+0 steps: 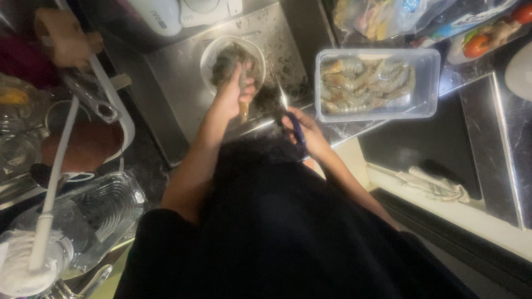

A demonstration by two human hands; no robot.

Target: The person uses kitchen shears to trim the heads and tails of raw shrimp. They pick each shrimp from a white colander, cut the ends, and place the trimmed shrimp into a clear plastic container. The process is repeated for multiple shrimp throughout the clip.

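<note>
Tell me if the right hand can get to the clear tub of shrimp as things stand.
Probably yes. The right hand holds blue-handled scissors, and the clear tub sits open on the counter just beyond it, with nothing between them.

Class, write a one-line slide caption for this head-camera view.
Left hand holds a prawn over a white bowl; right hand grips blue-handled scissors beside a tray of prawns.

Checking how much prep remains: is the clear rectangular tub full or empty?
Partly full: the clear tub holds a layer of pale shrimp across its bottom, and has no lid.
</note>
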